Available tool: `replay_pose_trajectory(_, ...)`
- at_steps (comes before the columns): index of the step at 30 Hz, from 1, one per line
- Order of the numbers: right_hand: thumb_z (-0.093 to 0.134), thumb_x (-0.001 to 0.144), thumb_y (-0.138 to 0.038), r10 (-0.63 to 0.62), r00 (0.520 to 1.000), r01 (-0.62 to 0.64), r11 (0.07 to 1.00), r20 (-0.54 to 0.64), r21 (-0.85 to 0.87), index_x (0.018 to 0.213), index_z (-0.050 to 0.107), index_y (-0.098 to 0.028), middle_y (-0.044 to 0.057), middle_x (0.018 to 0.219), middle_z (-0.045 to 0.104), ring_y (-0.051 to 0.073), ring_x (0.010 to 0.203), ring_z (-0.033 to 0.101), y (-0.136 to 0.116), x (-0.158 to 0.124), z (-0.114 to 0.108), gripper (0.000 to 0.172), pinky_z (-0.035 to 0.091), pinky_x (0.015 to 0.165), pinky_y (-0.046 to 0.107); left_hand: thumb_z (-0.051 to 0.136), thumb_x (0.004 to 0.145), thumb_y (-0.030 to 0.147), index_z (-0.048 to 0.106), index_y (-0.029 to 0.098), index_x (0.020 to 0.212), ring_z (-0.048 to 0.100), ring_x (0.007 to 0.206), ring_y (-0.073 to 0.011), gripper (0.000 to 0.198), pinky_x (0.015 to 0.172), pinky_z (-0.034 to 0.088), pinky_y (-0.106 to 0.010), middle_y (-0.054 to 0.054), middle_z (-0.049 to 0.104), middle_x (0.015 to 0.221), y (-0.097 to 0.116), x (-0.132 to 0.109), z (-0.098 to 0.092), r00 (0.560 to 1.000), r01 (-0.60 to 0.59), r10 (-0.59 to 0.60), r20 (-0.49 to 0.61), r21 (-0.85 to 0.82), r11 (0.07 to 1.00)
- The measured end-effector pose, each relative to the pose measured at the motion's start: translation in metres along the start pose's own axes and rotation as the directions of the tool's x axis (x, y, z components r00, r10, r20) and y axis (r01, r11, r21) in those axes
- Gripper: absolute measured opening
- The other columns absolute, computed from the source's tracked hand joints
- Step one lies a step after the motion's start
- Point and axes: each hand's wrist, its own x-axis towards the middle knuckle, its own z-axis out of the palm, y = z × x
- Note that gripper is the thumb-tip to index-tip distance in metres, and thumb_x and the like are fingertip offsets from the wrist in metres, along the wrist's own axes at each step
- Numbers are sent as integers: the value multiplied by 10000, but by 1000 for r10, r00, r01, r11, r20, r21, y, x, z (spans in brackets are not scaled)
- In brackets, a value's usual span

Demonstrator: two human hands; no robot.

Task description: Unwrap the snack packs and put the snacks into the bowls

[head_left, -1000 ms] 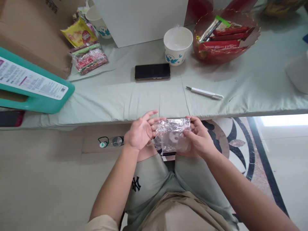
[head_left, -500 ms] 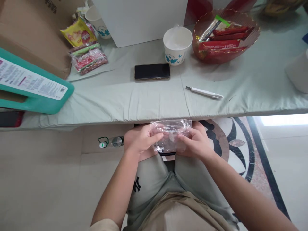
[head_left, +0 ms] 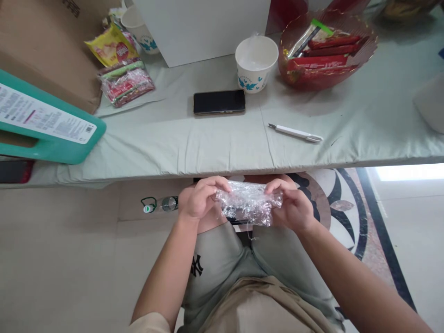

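Observation:
A crumpled clear plastic wrapper [head_left: 249, 203] is stretched between both hands, just below the table's front edge and above my knees. My left hand [head_left: 200, 199] pinches its left end with curled fingers. My right hand [head_left: 293, 203] grips its right end, fingers closed. Something small inside the wrapper is too blurred to name.
On the cloth-covered table [head_left: 215, 143] lie a black phone [head_left: 219, 102], a white pen [head_left: 295, 133], a paper cup [head_left: 255, 62], a red bowl of snack bars [head_left: 324, 51] and snack packets [head_left: 125, 81]. A teal stool [head_left: 45, 125] and cardboard box [head_left: 45, 41] stand left. A bottle [head_left: 161, 204] lies on the floor.
My left hand went from open fingers to a pinch on the wrapper. The wrapper was bunched and folded narrower between both hands, staying in the same place above my knees.

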Motion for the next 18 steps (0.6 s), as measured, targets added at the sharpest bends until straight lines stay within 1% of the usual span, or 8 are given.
replay_pose_trajectory(2,501,900,-550,-7,1000,7,984,2,-176,765,639,-230,48,696,614,181,607,554,-3,0,-2,374,461,560,325,633,830,457,720,163,726,613,741,-171,324,650,486,-284,-75,686,797,-2,2,-3,999,-41,44,-28,102,994)
replay_pose_trajectory(4,567,907,-502,17,1000,-16,913,-1,-409,781,632,-223,29,682,597,163,610,540,-3,-1,-3,312,442,559,301,690,815,424,699,170,792,603,727,-156,255,650,479,-273,-46,667,800,-4,4,-3,996,-6,28,-91,229,973)
replay_pose_trajectory(6,670,854,-398,47,999,-38,820,1,-572,965,647,-221,-3,693,599,143,594,533,0,-1,-4,209,437,553,279,741,771,316,682,181,924,584,660,-128,213,616,467,-255,-10,652,791,-5,4,-1,989,72,-27,-148,307,949)
replay_pose_trajectory(7,702,825,-360,55,999,-41,792,3,-608,1101,628,-223,-9,733,623,139,598,548,1,-1,-4,318,454,559,276,735,761,279,671,184,994,573,627,-118,259,597,463,-249,0,650,788,-5,3,0,985,101,-50,-165,320,942)
replay_pose_trajectory(9,740,791,-343,38,999,-25,779,8,-627,1294,551,-229,24,891,689,156,678,619,4,-1,-8,550,525,619,295,698,756,232,649,186,1079,559,592,-106,330,573,463,-241,3,663,787,-3,1,2,982,130,-78,-172,317,940)
replay_pose_trajectory(14,766,817,-456,-120,993,94,801,-6,-592,1188,638,-232,122,1207,696,254,1081,672,-4,1,-15,452,584,899,381,658,731,181,635,187,1044,563,587,-102,315,548,469,-224,3,673,771,11,-2,7,989,147,-141,-40,306,941)
replay_pose_trajectory(16,778,804,-466,-34,996,75,843,87,-533,1191,639,-227,103,1151,714,237,1019,684,-9,2,-8,475,585,847,355,645,757,193,641,188,1042,588,620,-109,285,562,489,-231,-17,684,842,13,-1,9,989,120,-140,38,332,936)
replay_pose_trajectory(18,751,825,-459,141,965,-5,852,220,-524,1074,660,-204,53,939,718,188,812,665,-11,2,5,368,553,697,302,626,779,189,654,195,1072,638,725,-129,293,613,520,-245,-58,695,1017,14,2,11,996,42,-72,60,399,916)
